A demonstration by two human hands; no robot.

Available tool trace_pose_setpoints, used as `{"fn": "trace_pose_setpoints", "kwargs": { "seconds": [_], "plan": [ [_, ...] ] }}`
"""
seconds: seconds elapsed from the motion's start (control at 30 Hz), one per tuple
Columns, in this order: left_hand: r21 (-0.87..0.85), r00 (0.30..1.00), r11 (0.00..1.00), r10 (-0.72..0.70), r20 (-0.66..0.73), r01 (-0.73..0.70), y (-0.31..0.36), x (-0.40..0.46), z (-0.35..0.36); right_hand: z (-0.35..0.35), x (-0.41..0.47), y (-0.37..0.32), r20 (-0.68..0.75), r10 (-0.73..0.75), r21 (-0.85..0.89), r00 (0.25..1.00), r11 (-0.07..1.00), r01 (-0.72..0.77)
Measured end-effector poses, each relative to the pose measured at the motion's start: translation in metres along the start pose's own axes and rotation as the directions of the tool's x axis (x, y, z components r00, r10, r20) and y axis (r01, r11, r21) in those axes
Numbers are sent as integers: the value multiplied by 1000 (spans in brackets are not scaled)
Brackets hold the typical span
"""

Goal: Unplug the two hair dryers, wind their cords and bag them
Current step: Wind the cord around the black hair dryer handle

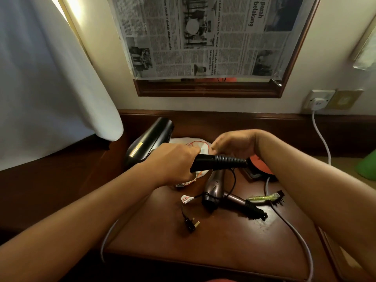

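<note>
The left hand grips the black dryer by its handle. The right hand's fingers curl just beyond it; their hold is unclear. Below them, the brown dryer lies on the worktop.

Dim, warm light; bright glare upper left by curtain. Bench shadowed. Wide-angle bending at edges; slight softness.
</note>
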State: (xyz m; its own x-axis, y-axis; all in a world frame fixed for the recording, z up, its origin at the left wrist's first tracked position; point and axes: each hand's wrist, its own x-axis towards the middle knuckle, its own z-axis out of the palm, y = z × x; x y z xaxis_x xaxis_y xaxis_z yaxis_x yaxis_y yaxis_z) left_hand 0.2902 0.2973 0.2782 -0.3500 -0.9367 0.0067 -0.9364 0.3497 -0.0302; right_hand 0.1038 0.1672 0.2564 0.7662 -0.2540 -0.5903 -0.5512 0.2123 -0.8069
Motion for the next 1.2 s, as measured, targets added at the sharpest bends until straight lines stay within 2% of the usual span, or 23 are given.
{"fn": "trace_pose_setpoints", "kwargs": {
  "seconds": [0.07, 0.17, 0.23, 0.3, 0.4, 0.5, 0.63, 0.7, 0.77, 0.83, 0.87, 0.93, 0.97, 1.0, 1.2],
  "plan": [
    [47, 1000, 999, -7, 23, 5, 3, 0, 2, 7, -4, -17, -38, 18, -83, 999, 996, -21],
    [46, 995, 997, -72, 66, 69, 1, 1, 10, 27, -14, -38, -161, -147, -364, 976, 928, 80],
    [20, 986, 990, -139, 92, 137, -5, 2, 14, 40, -18, -42, -201, -231, -570, 952, 818, 79],
    [2, 980, 986, -168, 105, 168, -9, 2, 20, 51, -18, -39, -201, -270, -747, 942, 665, 31],
    [-41, 980, 985, -160, 114, 166, -13, 4, 27, 62, -9, -22, -231, -429, -875, 873, 484, 6],
    [-93, 978, 981, -158, 133, 171, -12, 5, 33, 62, -3, -4, -279, -561, -877, 780, 480, 32],
    [-160, 983, 972, -156, 98, 170, -13, 2, 38, 58, -2, 10, -321, -608, -835, 726, 543, 85],
    [-225, 976, 952, -218, -19, 209, -19, -6, 39, 57, -3, 14, -342, -605, -815, 719, 572, 94],
    [-360, 917, 900, -337, -211, 248, -30, -19, 43, 56, -5, 18, -368, -597, -795, 713, 600, 92],
    [-554, 818, 793, -482, -313, 255, -44, -31, 51, 56, -5, 21, -391, -589, -778, 708, 622, 87],
    [-681, 783, 687, -558, -274, 252, -52, -36, 55, 57, -4, 23, -399, -585, -770, 707, 632, 89],
    [-891, 768, 387, -637, -72, 238, -65, -42, 62, 60, -1, 24, -411, -568, -756, 713, 649, 81],
    [-945, 774, 240, -633, 22, 224, -71, -43, 65, 61, 1, 25, -416, -557, -751, 719, 656, 75],
    [-966, 780, 138, -620, 88, 218, -77, -45, 67, 63, 3, 25, -421, -547, -742, 724, 666, 71],
    [-950, 839, -147, -446, 313, 277, -106, -51, 80, 76, 15, 20, -444, -517, -699, 732, 711, 78]
  ]
}}
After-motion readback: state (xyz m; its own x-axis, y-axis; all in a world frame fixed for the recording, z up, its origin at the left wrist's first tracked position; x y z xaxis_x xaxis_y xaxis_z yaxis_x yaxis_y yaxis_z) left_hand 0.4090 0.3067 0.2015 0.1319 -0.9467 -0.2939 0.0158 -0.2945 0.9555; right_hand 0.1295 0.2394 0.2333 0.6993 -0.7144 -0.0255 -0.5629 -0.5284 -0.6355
